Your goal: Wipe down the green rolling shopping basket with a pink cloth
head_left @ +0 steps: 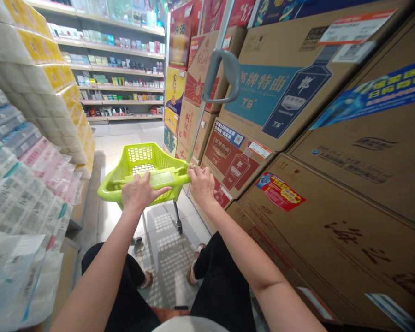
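Observation:
A lime-green shopping cart (105, 189) with a perforated basket stands in front of me on grey wheeled legs. My left hand (137, 191) rests over the left part of its handlebar, thumb stretched along the bar and fingers curled over the far side. At the bar's right end, my right hand (201, 184) is closed round the handle, close to the stacked boxes. A pale panel (162, 178) is set in the bar between my hands. The part of the basket that shows holds nothing I can make out.
Stacked cardboard boxes (332, 184) line the right side, where a grey pole handle (235, 76) stands. Packaged tissue (55, 83) and plastic-wrapped packs (27, 184) are piled on the left. Shelves (121, 74) of small goods stand beyond the tiled floor (141, 129).

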A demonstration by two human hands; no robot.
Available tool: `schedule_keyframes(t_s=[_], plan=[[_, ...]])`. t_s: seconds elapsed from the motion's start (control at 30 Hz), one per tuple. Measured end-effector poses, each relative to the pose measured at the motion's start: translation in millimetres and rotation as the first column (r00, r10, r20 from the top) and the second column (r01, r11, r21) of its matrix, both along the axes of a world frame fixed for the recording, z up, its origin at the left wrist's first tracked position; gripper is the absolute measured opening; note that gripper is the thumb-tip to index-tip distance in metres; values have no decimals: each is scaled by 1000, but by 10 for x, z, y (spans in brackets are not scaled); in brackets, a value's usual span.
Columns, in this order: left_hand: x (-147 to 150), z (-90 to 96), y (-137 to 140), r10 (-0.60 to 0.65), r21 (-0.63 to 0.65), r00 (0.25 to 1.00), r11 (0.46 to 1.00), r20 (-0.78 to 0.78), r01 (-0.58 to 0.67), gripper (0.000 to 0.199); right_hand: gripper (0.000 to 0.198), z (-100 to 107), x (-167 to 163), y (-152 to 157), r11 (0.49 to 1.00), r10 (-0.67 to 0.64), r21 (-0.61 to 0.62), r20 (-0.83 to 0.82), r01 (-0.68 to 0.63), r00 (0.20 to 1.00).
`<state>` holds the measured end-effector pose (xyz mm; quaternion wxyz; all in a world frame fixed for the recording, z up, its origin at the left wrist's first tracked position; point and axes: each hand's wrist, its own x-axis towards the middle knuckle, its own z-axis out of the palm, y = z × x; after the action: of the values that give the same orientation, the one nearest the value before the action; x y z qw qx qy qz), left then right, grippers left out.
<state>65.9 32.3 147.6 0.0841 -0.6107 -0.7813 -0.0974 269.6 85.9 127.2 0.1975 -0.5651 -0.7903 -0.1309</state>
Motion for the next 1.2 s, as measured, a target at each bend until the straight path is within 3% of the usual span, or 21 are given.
schedule_keyframes(t_s=[0.2, 0.43, 0.6, 0.77, 0.87, 0.97, 1.07, 1.2], plan=[[22, 22, -25, 15, -7, 1000, 1000, 22, -15, 98, 48, -40, -118, -197, 986, 164, -16, -3, -164, 986], [75, 51, -73, 15, -46, 999, 999, 48, -12, 98, 48, 69, 29, 76, 995, -67, -73, -3, 66, 998], [142, 60, -79, 49, -50, 998, 998, 36, -48, 100, 49, -26, -92, -64, 998, 54, -41, 12, -53, 998], [-229, 137, -120, -153, -190, 988, 970, 21, 154, 98, 45, -91, -35, 37, 997, 70, -27, 10, -69, 998], [-554, 158, -155, -125, -347, 992, 932, -22, 110, 99, 45, -70, 9, 203, 998, 54, -41, 9, -53, 999], [-704, 125, -171, -150, -322, 985, 940, -82, 116, 90, 44, -12, -31, 310, 998, 19, -65, -33, -21, 999], [-673, 75, -165, -142, -269, 985, 957, -99, 110, 90, 42, 40, -154, 257, 995, 15, -98, -76, -22, 997], [-616, 33, -166, -150, -236, 985, 964, -90, 125, 91, 41, 37, -354, -34, 986, 159, -37, -58, -161, 986]])
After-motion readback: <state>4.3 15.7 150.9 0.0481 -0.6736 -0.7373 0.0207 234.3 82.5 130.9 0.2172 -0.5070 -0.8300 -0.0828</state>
